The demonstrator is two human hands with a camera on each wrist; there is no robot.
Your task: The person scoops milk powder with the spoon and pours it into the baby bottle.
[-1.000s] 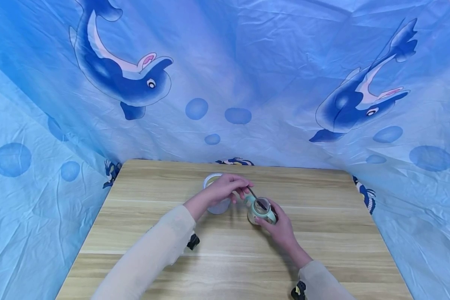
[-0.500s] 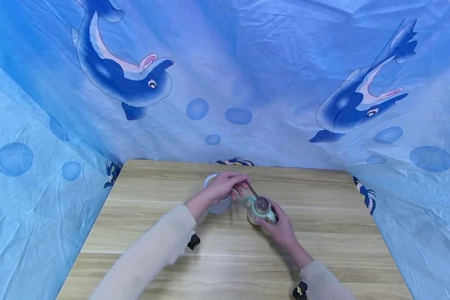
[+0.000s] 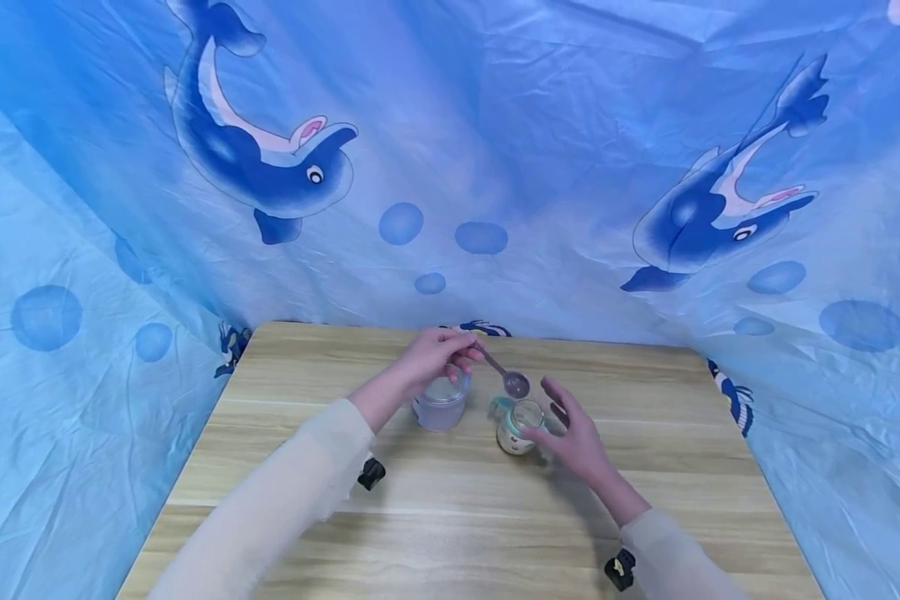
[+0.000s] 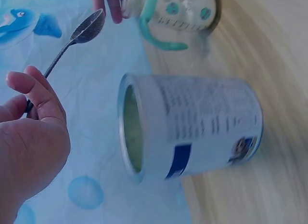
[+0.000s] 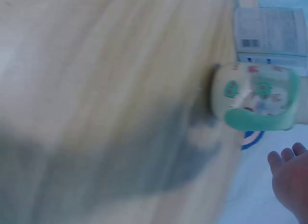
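My left hand (image 3: 429,360) pinches the thin handle of a dark spoon (image 3: 516,384) between thumb and fingers. The spoon's bowl is just beyond the mouth of a baby bottle (image 3: 516,437) in the head view. That bottle stands upright and uncapped, with mint-green handles and a printed body. Beside it my right hand (image 3: 581,443) is spread, its thumb overlapping the bottle in the head view; the right wrist view shows the fingers (image 5: 287,155) apart from it. Below my left hand stands an open, printed can (image 4: 207,118), partly hidden by the hand in the head view.
Everything stands on a wood-grain table (image 3: 450,533). A blue cloth (image 3: 555,150) printed with dolphins rises behind the table's far edge and along both sides. The can is left of the bottle, a short gap between them.
The spoon, tipped at the bottle's mouth before, has moved up and away from it in my left hand. My right hand has let go of the bottle and drawn slightly right. The head view has shifted a little.
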